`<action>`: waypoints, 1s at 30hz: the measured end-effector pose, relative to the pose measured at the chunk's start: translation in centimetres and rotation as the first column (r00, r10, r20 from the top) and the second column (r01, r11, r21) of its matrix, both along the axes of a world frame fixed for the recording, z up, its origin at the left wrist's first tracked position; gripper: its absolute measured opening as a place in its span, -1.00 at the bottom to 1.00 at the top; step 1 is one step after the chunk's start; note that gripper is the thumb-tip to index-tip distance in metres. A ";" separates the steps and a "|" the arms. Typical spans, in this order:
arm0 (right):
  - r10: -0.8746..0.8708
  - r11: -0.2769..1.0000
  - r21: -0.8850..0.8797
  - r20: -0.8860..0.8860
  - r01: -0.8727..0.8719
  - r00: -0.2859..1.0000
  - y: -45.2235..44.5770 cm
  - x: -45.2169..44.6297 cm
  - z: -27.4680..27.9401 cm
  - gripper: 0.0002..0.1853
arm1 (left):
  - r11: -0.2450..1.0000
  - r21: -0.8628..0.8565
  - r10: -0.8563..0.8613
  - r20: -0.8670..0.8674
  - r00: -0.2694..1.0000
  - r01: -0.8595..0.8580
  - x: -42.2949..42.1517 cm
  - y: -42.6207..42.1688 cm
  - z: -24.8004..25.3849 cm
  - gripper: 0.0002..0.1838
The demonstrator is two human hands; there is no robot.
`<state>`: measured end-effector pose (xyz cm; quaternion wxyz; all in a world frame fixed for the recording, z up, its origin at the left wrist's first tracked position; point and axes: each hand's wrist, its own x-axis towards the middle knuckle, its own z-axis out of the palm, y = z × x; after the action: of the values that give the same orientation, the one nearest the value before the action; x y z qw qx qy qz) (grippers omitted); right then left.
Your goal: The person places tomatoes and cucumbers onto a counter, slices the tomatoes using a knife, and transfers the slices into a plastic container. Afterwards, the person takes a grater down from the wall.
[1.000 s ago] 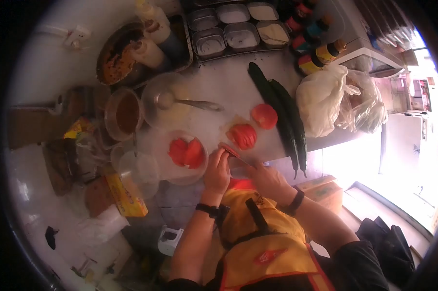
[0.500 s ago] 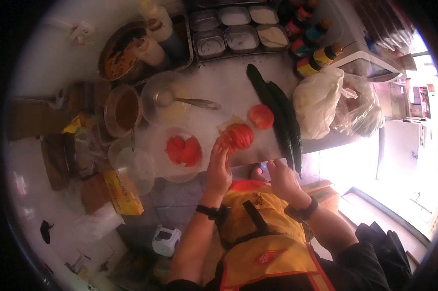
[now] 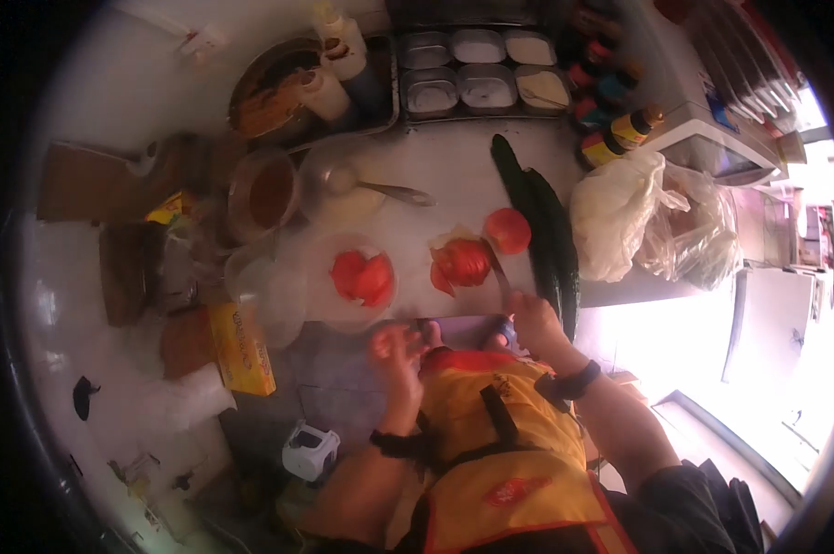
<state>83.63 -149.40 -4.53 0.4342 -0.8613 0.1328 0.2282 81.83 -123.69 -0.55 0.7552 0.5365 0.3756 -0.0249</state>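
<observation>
My right hand [image 3: 535, 325] is closed round the handle of a knife [image 3: 502, 280], its blade beside the sliced tomato [image 3: 463, 262] on the worktop. My left hand [image 3: 398, 358] is off the worktop's front edge, blurred, with its fingers bent and apart and nothing plainly in them. A clear bowl [image 3: 380, 317] to the left holds cut tomato pieces [image 3: 361, 277]. Behind the sliced tomato lies a round tomato [image 3: 507, 231]. Two long cucumbers [image 3: 548, 231] lie side by side to the right of the tomatoes.
A ladle [image 3: 394, 192] rests in a clear bowl at the back left, next to a tub of brown sauce [image 3: 271, 196]. Metal seasoning trays [image 3: 481, 88] and squeeze bottles [image 3: 324, 95] stand at the back. White plastic bags [image 3: 617, 217] and sauce bottles [image 3: 631, 129] are at the right.
My left hand has left the sliced tomato and moved down and left, past the worktop's edge. The knife blade now shows beside the tomato. The view has shifted slightly.
</observation>
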 end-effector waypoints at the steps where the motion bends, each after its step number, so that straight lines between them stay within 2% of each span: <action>1: 0.043 0.999 -0.020 -0.002 -0.044 0.999 -0.2 0.1 -0.6 -0.44 | 1.000 0.006 0.011 0.004 1.000 -0.011 0.4 1.2 0.9 -0.75; 3: 0.027 1.000 -0.008 -0.009 -0.027 1.000 0.0 1.0 0.7 -0.49 | 0.953 -0.089 0.290 -0.028 0.957 -0.291 1.7 4.1 2.4 -0.70; 4: -0.002 1.000 -0.003 -0.015 0.002 1.000 0.1 1.4 1.3 -0.53 | 0.947 -0.089 0.306 -0.025 0.952 -0.308 2.6 5.1 2.3 -0.70; 5: 0.017 1.000 -0.003 -0.013 -0.017 1.000 0.5 1.4 1.4 -0.53 | 0.972 -0.063 0.224 -0.064 0.973 -0.228 3.7 6.0 2.0 -0.70; 6: -0.066 0.996 -0.057 0.025 0.068 0.997 0.9 1.4 1.5 -0.59 | 0.989 -0.042 0.140 -0.102 0.985 -0.145 4.2 6.7 1.6 -0.68; 7: -0.151 0.982 -0.107 0.066 0.157 0.986 1.2 1.5 1.7 -0.64 | 0.986 -0.045 0.154 -0.100 0.983 -0.159 4.1 7.1 1.1 -0.68; 9: -0.114 0.986 -0.113 0.062 0.120 0.992 1.5 1.8 2.5 -0.68 | 0.996 -0.070 0.045 -0.094 0.995 -0.052 3.9 7.2 0.2 -0.67; 13: -0.087 0.989 -0.117 0.057 0.093 0.995 1.8 2.4 4.3 -0.74 | 0.978 -0.148 0.142 -0.023 0.990 -0.144 0.0 7.0 0.7 -0.78; 15: -0.101 0.985 -0.133 0.065 0.109 0.993 2.1 2.2 4.8 -0.76 | 0.934 -0.324 0.183 0.073 0.980 -0.151 -3.2 8.0 -0.8 -0.76; 16: -0.117 0.982 -0.142 0.070 0.126 0.991 2.2 2.1 4.9 -0.77 | 0.932 -0.327 0.185 0.070 0.980 -0.153 -4.7 8.5 -1.6 -0.76; 18: -0.103 0.978 -0.170 0.091 0.118 0.991 2.1 1.9 4.2 -0.78 | 0.900 -0.419 0.202 0.153 0.967 -0.121 -7.0 9.2 -2.3 -0.56; 19: -0.088 0.976 -0.191 0.114 0.109 0.990 2.1 1.9 4.0 -0.78 | 0.898 -0.423 0.207 0.152 0.967 -0.126 -8.0 9.1 -2.2 -0.56; 21: -0.021 0.979 -0.197 0.172 0.055 0.985 1.8 2.4 4.0 -0.78 | 0.972 -0.229 0.097 0.163 0.982 -0.058 -9.1 8.4 0.1 -0.34; 23: 0.051 0.979 -0.203 0.224 -0.005 0.973 1.5 3.1 3.9 -0.78 | 0.956 -0.294 0.065 0.150 0.986 -0.019 -11.2 8.8 1.2 -0.29; 25: 0.067 0.972 -0.234 0.145 -0.031 0.987 1.2 4.0 3.9 -0.78 | 0.934 -0.356 0.036 0.140 0.990 0.016 -12.3 8.9 1.0 -0.24; 28: 0.065 0.984 -0.176 0.176 -0.034 0.982 1.5 4.6 4.1 -0.78 | 0.888 -0.459 -0.025 -0.001 1.000 0.022 -12.5 8.3 -2.5 -0.29; 30: 0.087 0.978 -0.202 0.147 -0.057 0.985 1.0 4.7 3.3 -0.80 | 0.838 -0.544 -0.086 -0.076 0.993 0.031 -12.0 7.3 -6.3 -0.32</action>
<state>88.36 -148.37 -1.28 0.3470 -0.9195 0.0893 0.1619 69.87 -116.36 -6.83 0.8558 0.3105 0.3729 -0.1790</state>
